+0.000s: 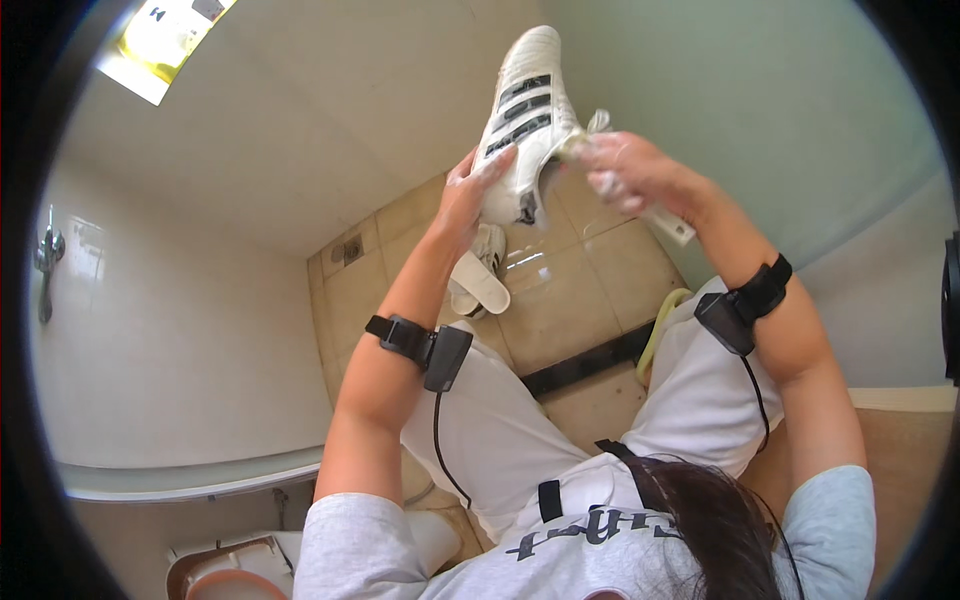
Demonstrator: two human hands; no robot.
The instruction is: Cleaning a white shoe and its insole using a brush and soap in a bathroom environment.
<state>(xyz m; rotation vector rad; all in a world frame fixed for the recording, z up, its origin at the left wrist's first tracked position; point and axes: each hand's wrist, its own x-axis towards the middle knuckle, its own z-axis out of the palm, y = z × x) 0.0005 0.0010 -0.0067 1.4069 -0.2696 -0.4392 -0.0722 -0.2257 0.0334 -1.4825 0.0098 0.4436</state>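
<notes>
A white sneaker (522,105) with black side stripes is held up in front of me, its toe pointing up and away. My left hand (472,195) is closed around its heel end, thumb on the striped side, with foam on the fingers. My right hand (635,172) is wrapped round a brush whose pale handle (675,228) sticks out below the fist. The brush's front end meets the sneaker near its opening; the bristles are mostly hidden. White foam covers parts of the right fingers. A white lace loop (599,121) stands out beside the shoe.
Another striped white sneaker (491,243) lies on the wet tiled floor, partly under a flat white rounded piece (482,284). A floor drain (352,249) is at the left, a metal tap (48,252) on the wall. A dark strip (585,362) crosses the floor before my knees.
</notes>
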